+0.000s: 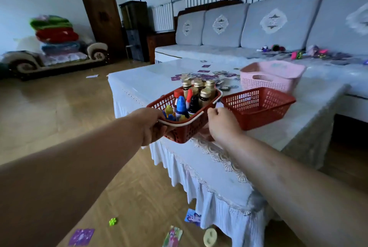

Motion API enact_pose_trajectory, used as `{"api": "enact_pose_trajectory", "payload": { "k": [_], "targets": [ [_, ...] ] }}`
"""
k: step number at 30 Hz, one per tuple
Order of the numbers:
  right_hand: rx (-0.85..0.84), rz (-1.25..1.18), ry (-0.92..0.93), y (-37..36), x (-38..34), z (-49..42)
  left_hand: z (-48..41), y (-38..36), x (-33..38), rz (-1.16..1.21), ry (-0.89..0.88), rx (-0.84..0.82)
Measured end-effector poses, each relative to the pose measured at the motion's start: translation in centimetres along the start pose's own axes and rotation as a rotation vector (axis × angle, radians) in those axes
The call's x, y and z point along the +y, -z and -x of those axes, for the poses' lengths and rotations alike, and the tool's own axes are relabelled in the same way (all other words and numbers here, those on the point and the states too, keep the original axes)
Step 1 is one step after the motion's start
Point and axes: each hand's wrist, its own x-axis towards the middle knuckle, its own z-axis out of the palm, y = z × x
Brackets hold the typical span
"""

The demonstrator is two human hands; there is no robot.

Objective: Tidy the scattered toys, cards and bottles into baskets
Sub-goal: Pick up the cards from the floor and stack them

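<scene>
Flooring nearest the person is carrying loose cards, a green flower toy and a round cream piece, all lying just beside the hanging cloth of the table. Both bare forearms are reaching forward over them. The left hand is gripping the near left end of the red basket, thumb lying over the white rim and fingers going underneath. The right hand is curling up against the basket's right side, but its fingers are hiding behind the hand, so it is not clear whether it is gripping. This basket is sitting at the table's near edge, and whether it is resting there or being held above it is unclear. Bottles are standing upright inside it, packed close. Just to its right a second red basket is standing on the cloth, and behind that a pink basket is standing too. Table cards are lying spread across the tabletop behind the bottles. Further back, small toys are lying strewn along the seat of the grey sofa. Far left, folded blankets are sitting in a stack.
</scene>
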Motion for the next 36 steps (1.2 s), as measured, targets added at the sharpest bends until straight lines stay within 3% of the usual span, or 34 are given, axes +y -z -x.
{"api": "enact_pose_trajectory", "payload": {
  "k": [6, 14, 18, 22, 30, 36],
  "targets": [
    [0.163, 0.442, 0.295, 3.9, 3.0, 0.1, -4.1, -2.9, 0.9, -0.022, 0.047, 0.032],
    [0.034, 0.572, 0.257, 5.7, 6.6, -2.1, -7.6, -6.0, 1.6, 0.048, 0.048, 0.027],
    [0.091, 0.714, 0.215, 6.1, 6.6, -1.8, -7.7, -7.3, 1.5, 0.178, -0.062, 0.049],
    [0.137, 0.874, 0.255, 6.4, 5.5, 0.1, -7.0, -7.0, 0.8, 0.241, -0.063, 0.042],
    [0.144, 0.864, 0.564, 4.9, 1.4, 8.2, -4.4, -2.1, -3.2, -0.092, 0.176, -0.237],
    [0.025, 0.746, 0.869, 0.8, -0.9, 15.4, 0.7, 5.0, -6.9, -0.103, 0.158, -0.354]
  ]
}}
